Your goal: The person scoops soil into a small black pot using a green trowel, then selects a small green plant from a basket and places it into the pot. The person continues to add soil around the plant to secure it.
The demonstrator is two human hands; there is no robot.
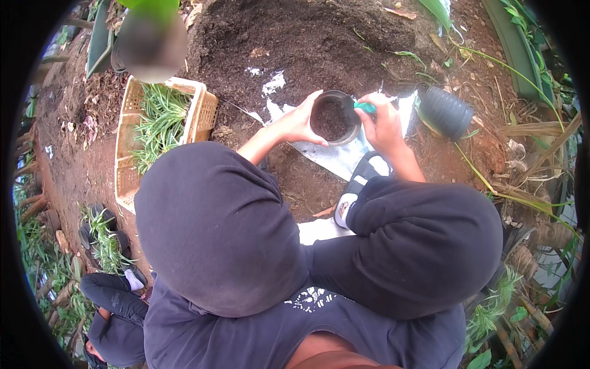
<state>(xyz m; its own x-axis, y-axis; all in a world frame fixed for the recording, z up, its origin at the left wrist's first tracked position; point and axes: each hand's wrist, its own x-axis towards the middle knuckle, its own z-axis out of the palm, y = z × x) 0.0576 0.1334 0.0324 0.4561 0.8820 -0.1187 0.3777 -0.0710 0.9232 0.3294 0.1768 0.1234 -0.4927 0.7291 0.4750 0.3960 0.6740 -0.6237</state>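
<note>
Both hands are in front of my knees, over a soil-dusted white plastic sheet [325, 159]. My left hand [297, 121] wraps around the left side of a round black plastic plant pot [345, 141], thumb near the front rim. Dark, loose soil [330, 119] partly fills the pot. On the pot's right, my right hand [386, 123] grips the green handle of a small hand trowel [365, 107]. The trowel's dark blade reaches in over the right rim; its tip is hard to make out against the soil.
A large soil heap [295, 39] lies beyond the pot. Left stands a cream plastic crate [123, 152] with spider plants [163, 117]. Stacked black pots [446, 113] lie tipped at right. Potted plants [107, 244] and another person [115, 332] are at lower left.
</note>
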